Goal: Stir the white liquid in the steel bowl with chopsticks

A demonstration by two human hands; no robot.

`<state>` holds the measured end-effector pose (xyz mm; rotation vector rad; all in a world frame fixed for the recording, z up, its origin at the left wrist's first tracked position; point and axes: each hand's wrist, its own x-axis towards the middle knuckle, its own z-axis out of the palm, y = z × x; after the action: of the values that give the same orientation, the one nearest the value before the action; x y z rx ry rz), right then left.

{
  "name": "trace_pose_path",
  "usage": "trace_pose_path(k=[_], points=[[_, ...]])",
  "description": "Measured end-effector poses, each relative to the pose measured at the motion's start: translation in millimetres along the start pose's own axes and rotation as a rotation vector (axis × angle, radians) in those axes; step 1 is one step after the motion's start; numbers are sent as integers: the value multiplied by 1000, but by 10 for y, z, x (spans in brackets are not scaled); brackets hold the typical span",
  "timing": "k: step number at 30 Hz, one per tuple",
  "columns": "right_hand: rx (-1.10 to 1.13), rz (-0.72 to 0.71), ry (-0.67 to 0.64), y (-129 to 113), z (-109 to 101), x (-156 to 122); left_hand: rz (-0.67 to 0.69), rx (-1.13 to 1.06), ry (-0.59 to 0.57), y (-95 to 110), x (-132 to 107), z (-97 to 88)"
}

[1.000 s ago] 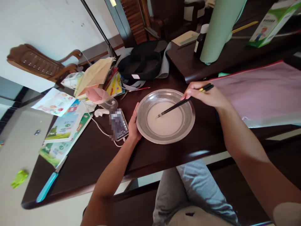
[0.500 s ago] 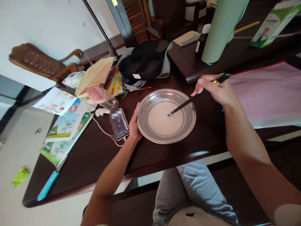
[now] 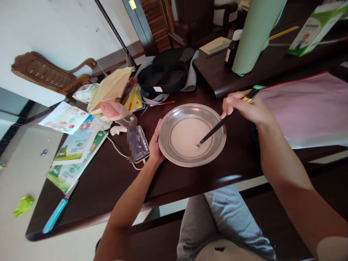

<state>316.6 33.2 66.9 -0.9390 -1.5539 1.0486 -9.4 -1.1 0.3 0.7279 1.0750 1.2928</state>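
A shallow metal bowl (image 3: 165, 145) rests on the dark table and holds a milky white liquid (image 3: 187, 136). Its left rim is steadied by my left hand (image 3: 155, 146), whose fingers lie along the outer side, partly hidden. My right hand (image 3: 244, 105) grips black chopsticks (image 3: 217, 126) with gold bands near the top. They slant down over the right rim, and their tips dip into the liquid right of the bowl's middle. A phone (image 3: 139, 143) with a white cable lies just left of my left hand.
Left stand booklets (image 3: 70, 148), a knife with a turquoise handle (image 3: 56, 215) near the table edge, and a pink-lidded container (image 3: 115, 110). Behind the bowl sits a black open case (image 3: 163, 76). A pink mesh pouch (image 3: 307, 108), green cylinder (image 3: 255, 40) and dark bottle (image 3: 232, 49) are right.
The chopstick tips have moved through the liquid toward me and slightly right. My right hand has shifted a little with them. My left hand stays on the bowl.
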Motion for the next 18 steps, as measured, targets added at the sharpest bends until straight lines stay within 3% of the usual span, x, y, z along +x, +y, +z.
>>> trace_pose_path(k=[3,7,9,13,15,18], points=[[-48,16,-86,-20,67,13,1,-3,-6,3,-4,3],[-77,-35,88,-12,10,18,5,-13,-20,-2,0,1],[-34,-35,112,-13,-23,2,0,-17,-14,-5,3,-1],[-15,0,-76,-36,40,-16,3,-17,0,-7,2,1],[-37,1,-107,-31,64,-3,9,-8,-8,-7,1,2],[-27,-21,26,-4,13,13,10,1,-12,-5,-2,3]])
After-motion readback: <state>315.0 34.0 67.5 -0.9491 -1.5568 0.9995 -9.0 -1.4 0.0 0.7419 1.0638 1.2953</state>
